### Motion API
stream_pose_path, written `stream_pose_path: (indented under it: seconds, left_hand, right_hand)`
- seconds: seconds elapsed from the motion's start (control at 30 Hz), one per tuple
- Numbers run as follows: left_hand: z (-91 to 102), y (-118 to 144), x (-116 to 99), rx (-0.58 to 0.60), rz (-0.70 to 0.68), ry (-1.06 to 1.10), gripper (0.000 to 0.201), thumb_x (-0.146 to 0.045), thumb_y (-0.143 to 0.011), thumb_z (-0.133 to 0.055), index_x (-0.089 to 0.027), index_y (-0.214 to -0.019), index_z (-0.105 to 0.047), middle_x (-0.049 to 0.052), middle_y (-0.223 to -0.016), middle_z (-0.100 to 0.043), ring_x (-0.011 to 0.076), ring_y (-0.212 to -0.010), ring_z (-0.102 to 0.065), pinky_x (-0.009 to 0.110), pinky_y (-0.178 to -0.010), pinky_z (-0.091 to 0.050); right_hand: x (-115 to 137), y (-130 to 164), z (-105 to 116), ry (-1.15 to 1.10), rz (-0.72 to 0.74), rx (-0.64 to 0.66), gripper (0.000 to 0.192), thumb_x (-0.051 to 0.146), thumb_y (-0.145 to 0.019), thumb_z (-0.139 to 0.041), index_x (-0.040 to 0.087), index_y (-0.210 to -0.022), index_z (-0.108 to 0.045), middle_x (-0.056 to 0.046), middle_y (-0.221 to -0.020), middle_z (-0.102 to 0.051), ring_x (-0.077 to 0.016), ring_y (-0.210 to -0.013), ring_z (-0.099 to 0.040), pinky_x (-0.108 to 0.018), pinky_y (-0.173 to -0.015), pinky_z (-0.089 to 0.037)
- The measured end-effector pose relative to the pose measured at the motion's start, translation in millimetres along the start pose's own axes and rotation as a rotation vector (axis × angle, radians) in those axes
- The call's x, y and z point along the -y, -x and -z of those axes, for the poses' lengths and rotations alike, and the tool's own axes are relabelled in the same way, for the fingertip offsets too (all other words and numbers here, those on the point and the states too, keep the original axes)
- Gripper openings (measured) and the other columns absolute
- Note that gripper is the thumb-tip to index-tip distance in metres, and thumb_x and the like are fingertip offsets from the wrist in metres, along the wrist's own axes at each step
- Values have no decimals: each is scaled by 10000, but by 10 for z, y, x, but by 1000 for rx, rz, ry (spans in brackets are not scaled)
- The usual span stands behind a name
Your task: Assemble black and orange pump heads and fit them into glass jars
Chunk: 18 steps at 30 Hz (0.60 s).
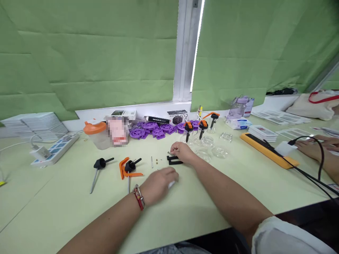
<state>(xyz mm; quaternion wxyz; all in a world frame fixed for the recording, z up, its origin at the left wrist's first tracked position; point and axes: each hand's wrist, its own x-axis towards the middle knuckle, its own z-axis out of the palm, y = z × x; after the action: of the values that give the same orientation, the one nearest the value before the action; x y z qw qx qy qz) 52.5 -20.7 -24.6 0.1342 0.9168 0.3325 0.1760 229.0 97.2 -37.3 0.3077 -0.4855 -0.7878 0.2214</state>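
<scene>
My right hand (183,152) is closed at the fingertips on a small metal coil spring (171,153), just above a black forked plastic part (174,160) on the table. My left hand (159,184), smeared a little by motion, has its fingers curled round a small whitish thing (171,184) that is mostly hidden. Left of the hands lie a thin metal pin (152,162) and tiny brass-coloured pieces (156,161). A black part with a metal rod (129,165) rests beside orange plastic levers (123,168). Another black part with a rod (100,163) lies farther left.
Behind are purple plastic pieces (158,133), an orange-lidded container (96,135) and several clear glass jars (220,151). Orange-and-black assemblies (203,125) stand among the jars. A white power strip (57,151) is left, an orange one (267,150) right. Another person's hand (315,146) is far right.
</scene>
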Motion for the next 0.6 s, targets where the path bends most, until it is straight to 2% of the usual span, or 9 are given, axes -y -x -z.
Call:
stream_pose_path:
  seconds: [0.07, 0.1, 0.17, 0.23, 0.3, 0.4, 0.5, 0.6]
  left_hand:
    - [177, -106, 82, -76, 203, -190, 478, -25, -796, -376, -213, -1183, -585, 86, -1045, -620, 201, -932, -599, 290, -774, -473]
    - [266, -175, 129, -77, 311, -265, 495, -27, -791, -376, -223, -1195, -584, 80, -1007, -618, 193, -867, -606, 275, -715, -467]
    - [415, -339, 233, -36, 467, -383, 514, -35, -773, -390, -225, -1208, -587, 75, -928, -618, 193, -778, -610, 264, -631, -444]
    - [500, -514, 346, 16, 537, -465, 461, -65, -780, -407, -225, -1155, -624, 84, -906, -618, 212, -799, -614, 269, -628, -433]
    - [518, -678, 469, 81, 564, -480, 404, -94, -795, -416, -216, -1101, -648, 106, -957, -626, 233, -841, -619, 286, -658, -438]
    - [463, -875, 653, 149, 583, -462, 438, -52, -759, -429, -191, -1113, -646, 140, -1039, -637, 253, -930, -618, 300, -714, -445]
    - [375, -998, 807, 199, 577, -428, 526, 2, -686, -468, -201, -1140, -637, 124, -1056, -662, 230, -968, -618, 269, -748, -442]
    - [287, -1056, 911, 238, 531, -387, 530, -6, -673, -492, -220, -1132, -648, 105, -1066, -668, 217, -944, -624, 251, -735, -440]
  right_hand:
    - [-58, -19, -49, -17, 23, 24, 94, 83, -733, -652, 161, -689, -681, -37, -890, -658, -138, -836, -581, -260, -808, -418]
    - [-75, -29, -68, -19, 29, 38, 95, 81, -730, -654, 162, -689, -684, -37, -902, -661, -137, -842, -584, -256, -809, -419]
    - [-92, -49, -91, -20, 18, 67, 96, 86, -730, -649, 165, -698, -693, -37, -906, -669, -137, -833, -591, -246, -791, -425]
    - [-97, -63, -96, -21, -13, 101, 91, 97, -730, -650, 169, -712, -704, -35, -890, -680, -138, -812, -599, -236, -762, -432]
    - [-96, -69, -90, -26, -36, 136, 86, 114, -732, -653, 174, -731, -715, -33, -876, -692, -139, -798, -608, -228, -742, -436]
    - [-92, -66, -70, -36, -38, 172, 95, 128, -740, -650, 176, -756, -730, -35, -883, -706, -143, -815, -621, -222, -754, -440]
    - [-96, -65, -53, -44, -28, 190, 105, 135, -745, -648, 175, -772, -741, -39, -909, -714, -150, -850, -629, -223, -788, -443]
    - [-112, -66, -51, -53, -32, 197, 122, 139, -748, -644, 180, -799, -747, -34, -917, -719, -155, -856, -634, -226, -795, -448]
